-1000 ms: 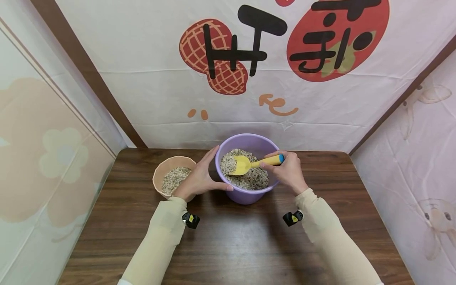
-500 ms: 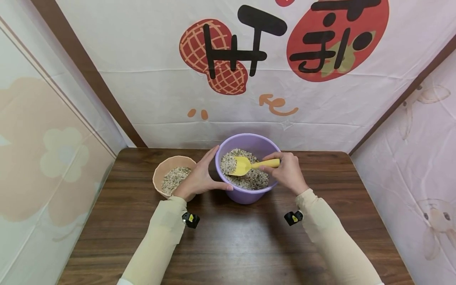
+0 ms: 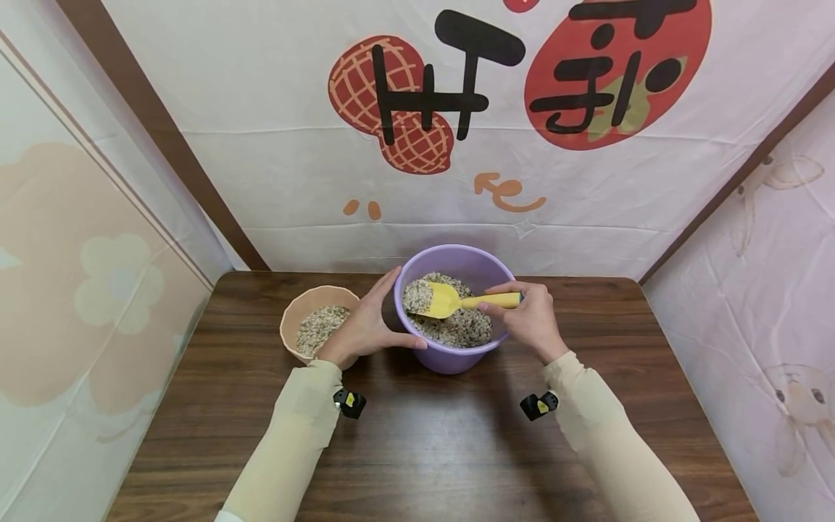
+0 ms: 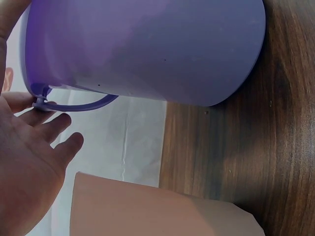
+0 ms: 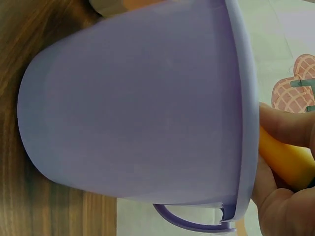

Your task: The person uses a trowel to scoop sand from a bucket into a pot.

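A purple bucket [image 3: 450, 360] of mixed pale and dark grain [image 3: 463, 328] stands near the table's back edge. My right hand [image 3: 530, 319] grips the handle of a yellow scoop [image 3: 445, 301] inside the bucket. Pale flakes lie at the blade's tip. My left hand [image 3: 368, 326] rests against the bucket's left rim, thumb at the front and fingers extended along the side. In the left wrist view, the fingers [image 4: 54, 129] lie beside the joint of the bucket's handle [image 4: 83, 106]. The right wrist view shows the scoop's handle [image 5: 285, 157] between thumb and fingers.
A peach bowl [image 3: 292, 319] holding similar grain stands left of the bucket, partly hidden by the left hand and wrist. Brown wood-grain tabletop [image 3: 430, 449] lies in front. A printed cloth [image 3: 293, 181] hangs just behind the table, with more at both sides.
The scoop has risen slightly, its blade tip shifting a little away from me. My right hand has shifted slightly along its handle. My left hand and the bucket stay put.
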The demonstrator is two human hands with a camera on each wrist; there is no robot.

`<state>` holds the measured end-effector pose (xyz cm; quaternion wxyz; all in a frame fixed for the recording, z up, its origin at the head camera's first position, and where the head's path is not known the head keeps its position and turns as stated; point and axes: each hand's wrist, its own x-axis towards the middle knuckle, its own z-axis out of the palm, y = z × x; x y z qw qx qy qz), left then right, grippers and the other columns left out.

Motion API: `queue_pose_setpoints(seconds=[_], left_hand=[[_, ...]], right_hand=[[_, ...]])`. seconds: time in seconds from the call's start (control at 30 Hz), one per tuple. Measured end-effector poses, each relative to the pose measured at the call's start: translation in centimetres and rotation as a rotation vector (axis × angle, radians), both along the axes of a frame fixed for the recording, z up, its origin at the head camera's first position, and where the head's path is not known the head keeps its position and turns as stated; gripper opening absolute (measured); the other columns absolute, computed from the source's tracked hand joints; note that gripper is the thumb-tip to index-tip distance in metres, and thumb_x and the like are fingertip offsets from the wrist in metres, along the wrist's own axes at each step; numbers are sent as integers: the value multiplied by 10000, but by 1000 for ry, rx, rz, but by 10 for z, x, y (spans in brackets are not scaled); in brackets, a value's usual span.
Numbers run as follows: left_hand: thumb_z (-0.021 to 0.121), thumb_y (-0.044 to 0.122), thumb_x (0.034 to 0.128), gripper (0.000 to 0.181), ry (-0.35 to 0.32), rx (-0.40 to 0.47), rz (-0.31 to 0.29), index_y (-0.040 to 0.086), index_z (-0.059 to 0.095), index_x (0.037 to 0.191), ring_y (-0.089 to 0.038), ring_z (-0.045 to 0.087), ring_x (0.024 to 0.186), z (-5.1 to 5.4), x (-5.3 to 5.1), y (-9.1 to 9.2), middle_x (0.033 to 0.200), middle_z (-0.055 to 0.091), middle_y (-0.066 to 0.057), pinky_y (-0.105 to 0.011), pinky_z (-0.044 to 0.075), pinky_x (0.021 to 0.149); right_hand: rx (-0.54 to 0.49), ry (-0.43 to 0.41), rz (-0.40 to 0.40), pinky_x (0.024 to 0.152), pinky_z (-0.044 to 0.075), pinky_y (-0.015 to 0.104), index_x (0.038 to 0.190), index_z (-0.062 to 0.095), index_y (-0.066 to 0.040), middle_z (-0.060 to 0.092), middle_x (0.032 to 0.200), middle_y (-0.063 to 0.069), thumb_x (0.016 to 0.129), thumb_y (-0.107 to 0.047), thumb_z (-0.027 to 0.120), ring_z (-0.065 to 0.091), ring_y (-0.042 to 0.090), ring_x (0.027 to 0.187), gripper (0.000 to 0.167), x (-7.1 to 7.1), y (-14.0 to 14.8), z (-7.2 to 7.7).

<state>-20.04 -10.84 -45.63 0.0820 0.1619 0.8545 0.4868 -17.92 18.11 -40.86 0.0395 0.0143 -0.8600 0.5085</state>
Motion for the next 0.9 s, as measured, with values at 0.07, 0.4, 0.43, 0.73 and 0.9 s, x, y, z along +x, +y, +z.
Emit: queue_pose_setpoints(seconds=[0.07,0.4,0.43,0.73,0.9], left_hand=[[967,596,527,1398,-2,-4,-2,387,130,1627,-220,179,1517,0,0,0,1685,147,40,-556,251,1182],[965,611,515,1394,-9,12,7,413,136,1618,-193,180,1515,-2,0,0,1678,151,75,-543,257,1183],[966,609,515,1394,-8,13,7,412,137,1618,-192,178,1515,-2,0,0,1676,152,81,-542,255,1184],[973,599,506,1399,-12,19,12,415,143,1617,-185,174,1516,-1,0,0,1674,153,86,-535,241,1191],[967,610,508,1397,-16,7,11,418,139,1617,-197,179,1516,-1,0,0,1678,153,73,-546,251,1185]], right_hand=[[-31,-22,-9,484,481,251,1054,789,-22,717,907,139,818,-144,876,567,150,616,279,2,1,0],[-144,0,-70,627,569,240,1072,776,-6,728,1013,146,815,-170,883,645,156,776,323,14,13,3],[-148,8,-77,624,563,228,1078,773,-1,726,1019,155,817,-166,881,639,152,778,327,15,15,3],[-152,76,-128,578,503,190,1086,768,21,719,1030,175,825,-118,867,590,135,746,312,17,25,7],[-172,60,-132,567,479,187,1095,756,46,704,1041,231,830,-125,863,567,147,740,333,18,27,7]])
